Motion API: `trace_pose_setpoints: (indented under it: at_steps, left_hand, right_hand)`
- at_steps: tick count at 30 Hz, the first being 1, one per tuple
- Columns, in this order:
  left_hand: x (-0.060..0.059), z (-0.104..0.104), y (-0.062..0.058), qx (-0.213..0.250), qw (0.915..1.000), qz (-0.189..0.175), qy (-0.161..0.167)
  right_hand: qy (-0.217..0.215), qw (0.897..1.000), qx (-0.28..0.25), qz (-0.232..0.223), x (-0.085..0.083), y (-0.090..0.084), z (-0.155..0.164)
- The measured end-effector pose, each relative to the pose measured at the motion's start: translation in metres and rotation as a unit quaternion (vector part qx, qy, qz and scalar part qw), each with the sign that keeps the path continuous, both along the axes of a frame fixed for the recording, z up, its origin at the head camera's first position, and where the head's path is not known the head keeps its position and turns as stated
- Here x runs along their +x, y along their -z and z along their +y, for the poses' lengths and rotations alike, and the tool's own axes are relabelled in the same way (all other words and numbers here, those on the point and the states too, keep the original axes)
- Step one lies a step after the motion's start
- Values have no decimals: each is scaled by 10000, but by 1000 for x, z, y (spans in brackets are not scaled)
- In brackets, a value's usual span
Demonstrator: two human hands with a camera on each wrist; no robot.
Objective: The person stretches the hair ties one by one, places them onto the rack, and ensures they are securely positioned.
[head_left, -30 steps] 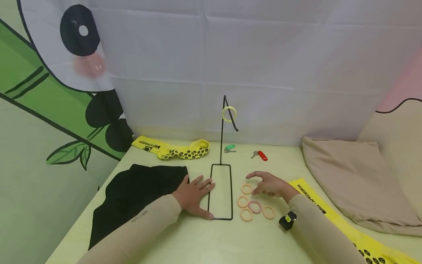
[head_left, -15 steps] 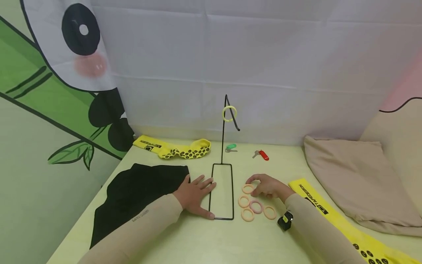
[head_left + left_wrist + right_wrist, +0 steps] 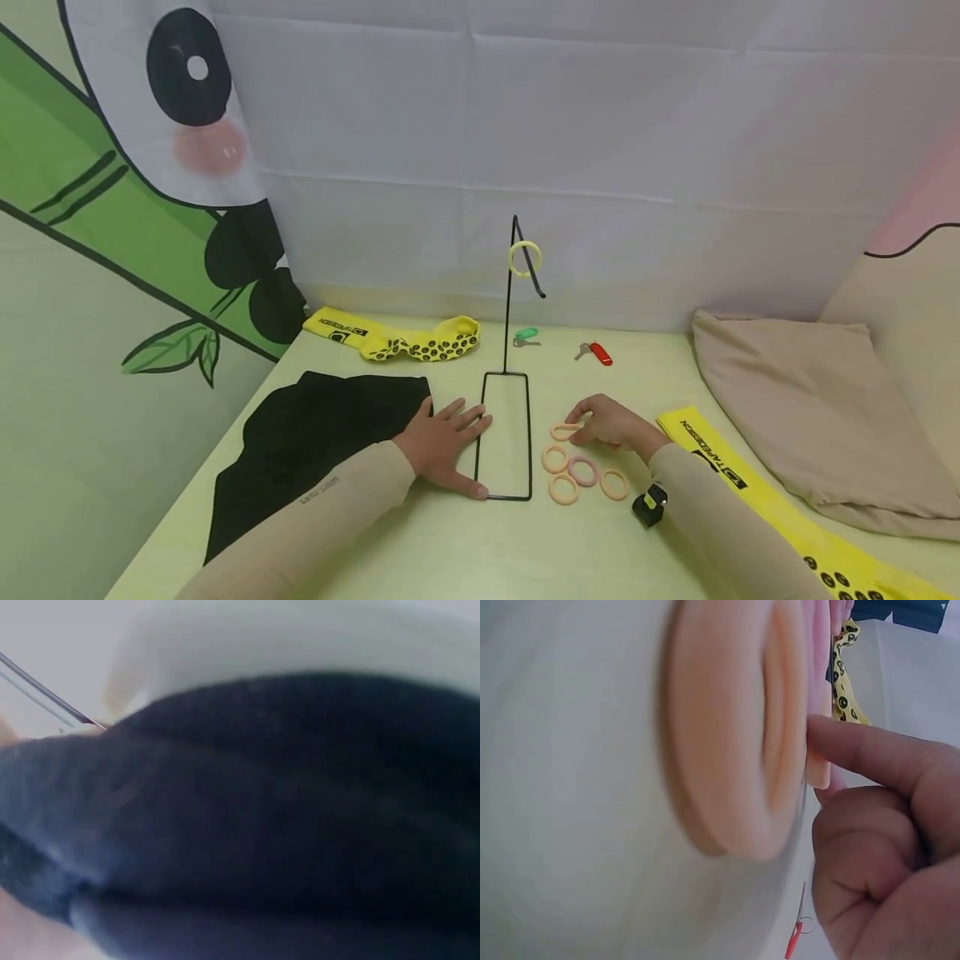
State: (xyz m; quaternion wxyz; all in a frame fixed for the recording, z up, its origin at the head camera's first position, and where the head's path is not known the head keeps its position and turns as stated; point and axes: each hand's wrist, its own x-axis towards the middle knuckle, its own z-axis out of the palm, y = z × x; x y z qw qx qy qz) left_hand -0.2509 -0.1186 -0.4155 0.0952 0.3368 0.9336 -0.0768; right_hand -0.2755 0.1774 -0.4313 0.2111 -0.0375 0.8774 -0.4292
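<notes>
The wire stand's base [image 3: 504, 437] was steadied by the left hand [image 3: 442, 442], laid flat with fingers spread. One yellow ring [image 3: 523, 257] was already hung on the hook. A peach ring [image 3: 563, 432] was pinched by the right hand [image 3: 611, 423]; four rings [image 3: 583, 477] were left on the table [image 3: 480, 550].

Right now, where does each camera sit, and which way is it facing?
Head: above the table, looking forward and down at the wire stand, peach rings, left hand and right hand.
Left wrist: pressed close to black cloth; no hand clearly shows.
Right wrist: low on the table, facing a ring and fingers.
Shared: head and right wrist both show the red key tag.
</notes>
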Motion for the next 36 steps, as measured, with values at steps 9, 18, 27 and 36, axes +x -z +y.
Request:
trace_pose_setpoints:
  at_steps: [9, 18, 27, 36]
  left_hand:
    - [0, 0, 2, -33, 10000, -7, -40]
    - [-1, 0, 4, 14, 10000, -26, 2]
    - [-4, -1, 3, -71, 10000, 13, -46]
    - [-4, 0, 3, -87, 9999, -31, -43]
  right_hand:
    - [200, 9976, 333, 571, 6, -7, -3]
    - [90, 9862, -479, 1580, 39, -69, -14]
    - [-13, 9072, -1527, 3919, 87, -136, -40]
    - [-144, 7544, -2440, 6092, 82, -169, -60]
